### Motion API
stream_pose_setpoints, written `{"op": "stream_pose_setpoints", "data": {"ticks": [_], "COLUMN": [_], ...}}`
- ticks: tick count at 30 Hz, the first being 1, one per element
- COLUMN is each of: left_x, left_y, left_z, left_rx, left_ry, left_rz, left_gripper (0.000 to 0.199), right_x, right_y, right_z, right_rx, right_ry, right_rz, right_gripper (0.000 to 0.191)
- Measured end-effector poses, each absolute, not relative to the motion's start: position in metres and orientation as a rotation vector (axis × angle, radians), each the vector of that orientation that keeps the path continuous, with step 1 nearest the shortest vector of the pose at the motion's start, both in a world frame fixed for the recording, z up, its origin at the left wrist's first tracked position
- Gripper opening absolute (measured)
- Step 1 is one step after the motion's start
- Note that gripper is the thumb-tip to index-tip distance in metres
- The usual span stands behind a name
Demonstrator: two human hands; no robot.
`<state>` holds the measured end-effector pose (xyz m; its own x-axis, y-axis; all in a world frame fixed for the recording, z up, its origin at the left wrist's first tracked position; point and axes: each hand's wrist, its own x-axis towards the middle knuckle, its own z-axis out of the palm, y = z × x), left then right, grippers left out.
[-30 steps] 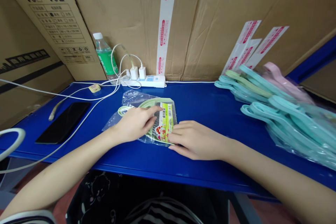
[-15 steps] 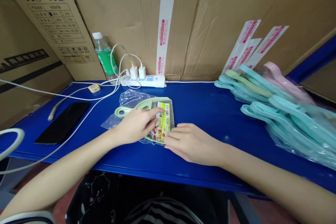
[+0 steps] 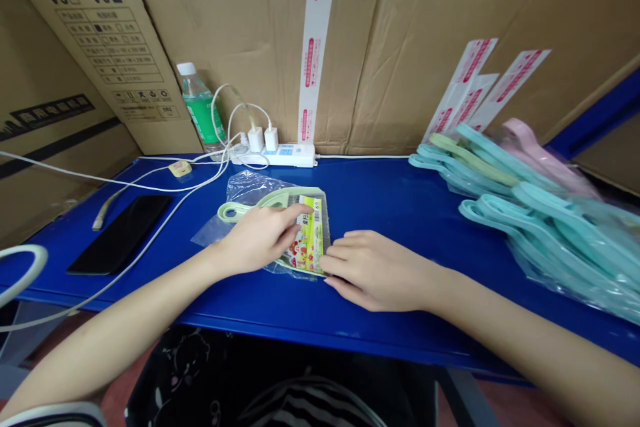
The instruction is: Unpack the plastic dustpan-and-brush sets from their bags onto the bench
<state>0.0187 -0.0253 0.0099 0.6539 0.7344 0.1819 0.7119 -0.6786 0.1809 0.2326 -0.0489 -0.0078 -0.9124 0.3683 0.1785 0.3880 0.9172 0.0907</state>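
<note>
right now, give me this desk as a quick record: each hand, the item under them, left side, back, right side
left hand: on the bagged dustpan, index finger reaching onto its label
right hand: fingertips at the bag's near right corner; grip unclear
item: pale green dustpan in clear plastic, yellow-green label
left side: black phone, lying flat
back: green-labelled bottle, white power strip with chargers plugged in
right side: bagged pile, mostly teal, some green and pink

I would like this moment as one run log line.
left hand: on bagged dustpan | right hand: at its near right corner | behind: power strip, bottle
</note>
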Motion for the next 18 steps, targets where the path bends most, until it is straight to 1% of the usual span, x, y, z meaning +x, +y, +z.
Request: {"op": "stream_pose_setpoints", "data": {"ticks": [10, 15, 18], "left_x": [0.0185, 0.0188, 0.0198], "left_y": [-0.025, -0.0274, -0.0301], "left_z": [0.0079, 0.0066, 0.0066], "left_rx": [2.819, 2.887, 2.989], "left_ry": [1.204, 1.203, 1.197], "left_rz": [0.328, 0.237, 0.104], "left_gripper": [0.035, 0.037, 0.038], "right_x": [0.2271, 0.226, 0.2257], "right_y": [-0.0522, -0.0509, -0.051], "right_z": [-0.0137, -0.0156, -0.0163], "right_rx": [-0.557, -0.513, -0.508], "right_ry": [-2.978, -2.963, -2.953], "right_rz": [-0.192, -0.191, -0.202], "right_gripper": [0.008, 0.01, 0.012]}}
